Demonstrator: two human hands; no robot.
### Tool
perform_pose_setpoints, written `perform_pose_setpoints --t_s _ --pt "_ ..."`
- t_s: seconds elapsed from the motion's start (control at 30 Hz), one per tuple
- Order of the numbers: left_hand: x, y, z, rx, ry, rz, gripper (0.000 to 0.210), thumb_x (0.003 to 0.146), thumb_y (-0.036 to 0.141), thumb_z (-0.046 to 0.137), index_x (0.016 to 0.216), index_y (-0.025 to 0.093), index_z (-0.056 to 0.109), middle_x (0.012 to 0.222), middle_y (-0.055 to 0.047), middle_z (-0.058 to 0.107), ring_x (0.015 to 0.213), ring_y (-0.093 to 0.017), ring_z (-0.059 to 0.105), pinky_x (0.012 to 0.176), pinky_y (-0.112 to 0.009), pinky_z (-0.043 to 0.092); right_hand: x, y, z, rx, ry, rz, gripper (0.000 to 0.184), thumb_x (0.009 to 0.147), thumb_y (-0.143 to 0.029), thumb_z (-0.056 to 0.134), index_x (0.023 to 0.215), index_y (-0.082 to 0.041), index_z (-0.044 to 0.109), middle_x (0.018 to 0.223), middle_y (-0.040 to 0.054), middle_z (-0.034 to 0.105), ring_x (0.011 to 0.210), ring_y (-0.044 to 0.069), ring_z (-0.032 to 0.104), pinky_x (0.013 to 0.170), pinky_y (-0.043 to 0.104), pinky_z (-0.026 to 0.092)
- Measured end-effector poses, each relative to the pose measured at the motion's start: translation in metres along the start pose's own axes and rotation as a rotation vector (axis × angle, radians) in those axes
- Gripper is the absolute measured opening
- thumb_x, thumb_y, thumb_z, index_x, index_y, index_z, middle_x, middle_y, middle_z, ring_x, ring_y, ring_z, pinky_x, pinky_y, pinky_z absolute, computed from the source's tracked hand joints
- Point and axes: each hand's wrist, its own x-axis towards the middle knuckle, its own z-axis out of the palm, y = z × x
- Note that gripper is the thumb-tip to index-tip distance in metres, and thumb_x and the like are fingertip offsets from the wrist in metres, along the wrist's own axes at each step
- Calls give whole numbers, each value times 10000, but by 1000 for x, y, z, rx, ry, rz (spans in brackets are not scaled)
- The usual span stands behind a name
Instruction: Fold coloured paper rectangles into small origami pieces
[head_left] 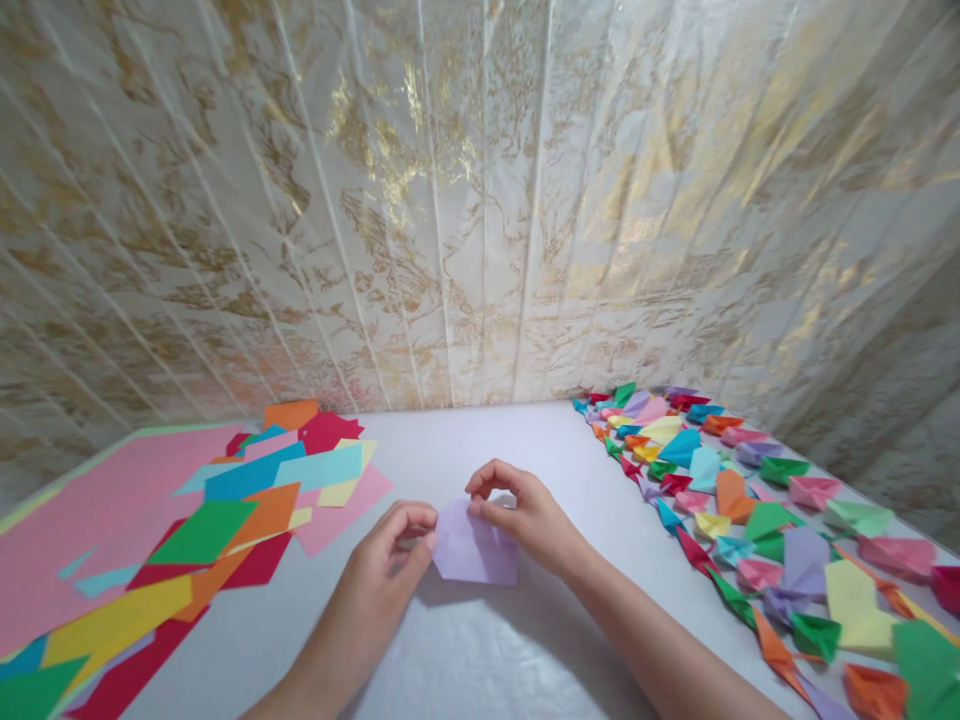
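Observation:
A light purple sheet of folded paper [478,552] is held just above the white table, its top left corner slanted and a crease line across it. My left hand [386,565] pinches its left edge between thumb and fingers. At the upper right edge, my right hand [529,515] has its thumb and index finger closed on the same paper. The right hand's fingers hide part of the paper's top right corner. A shadow from the hands and paper falls on the table below.
Loose sheets of coloured paper [206,533] overlap on the left, beside a large pink sheet [97,520]. Rows of small folded paper pieces [739,495] in many colours cover the right side. A white and gold patterned curtain [465,200] hangs behind the white table [450,445].

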Motion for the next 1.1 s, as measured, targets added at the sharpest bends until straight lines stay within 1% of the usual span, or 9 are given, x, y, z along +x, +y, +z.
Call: perform_pose_setpoints --t_s 0.1,0.2,0.27,0.37,0.53,0.63,0.77,0.83,1.1 --pt "-14 -12 -8 253 -20 301 309 922 114 439 1139 273 592 1268 -52 628 1176 -221 581 969 -376 489 1 2 2 -264 -78 -30 118 821 -89 675 821 -207 681 832 -15 696 909 190 608 925 394 370" --pt "-15 -21 -18 413 -228 538 413 899 7 406 1140 275 608 1259 -30 649 1217 -217 537 1029 -385 427 1 5 8 -393 -122 -59 175 823 -49 687 835 -224 691 868 -14 701 970 198 576 945 412 341" --pt "-9 -23 -21 448 -300 597 386 911 15 436 1169 251 601 1227 -35 671 1194 -222 544 1022 -377 426 1 5 11 -463 -105 -89 197 825 -32 683 871 -224 682 925 -4 703 1012 210 553 940 408 344" --pt "2 -24 -21 485 -310 594 279 929 55 500 1127 212 617 1141 -45 691 1102 -228 586 976 -371 457 -4 -4 10 -560 -75 -159 213 837 -45 673 960 -218 653 1042 21 676 1035 225 528 925 402 357" --pt "10 -21 -15 492 -268 556 97 899 85 602 908 179 624 953 -40 685 876 -214 627 790 -339 512 -16 -17 13 -559 -309 -203 315 746 -81 759 991 -201 600 1075 43 626 982 226 529 879 368 414" --pt "10 -24 -12 446 -208 553 113 918 81 570 877 178 611 903 -29 676 824 -202 619 741 -325 506 -19 -8 24 -555 -309 -225 293 749 -134 781 964 -198 593 1042 42 627 950 234 536 842 377 420" --pt "6 -27 -11 422 -150 540 169 942 78 515 842 178 609 861 -19 667 780 -190 607 717 -320 492 -20 9 34 -541 -249 -271 120 885 -92 645 925 -204 623 977 34 652 887 205 546 784 350 417" --pt "2 -27 -12 456 -140 547 188 943 72 493 857 181 619 888 -22 681 801 -192 613 733 -326 488 -19 13 34 -514 -227 -282 136 925 -87 599 905 -211 651 959 28 666 868 195 548 770 341 418" --pt "-15 -26 -14 605 -150 589 197 923 102 498 1041 172 640 1044 -35 727 905 -222 638 802 -363 475 -13 7 29 -309 -188 -53 124 866 -124 718 809 -232 699 910 -2 658 949 199 529 875 355 431"
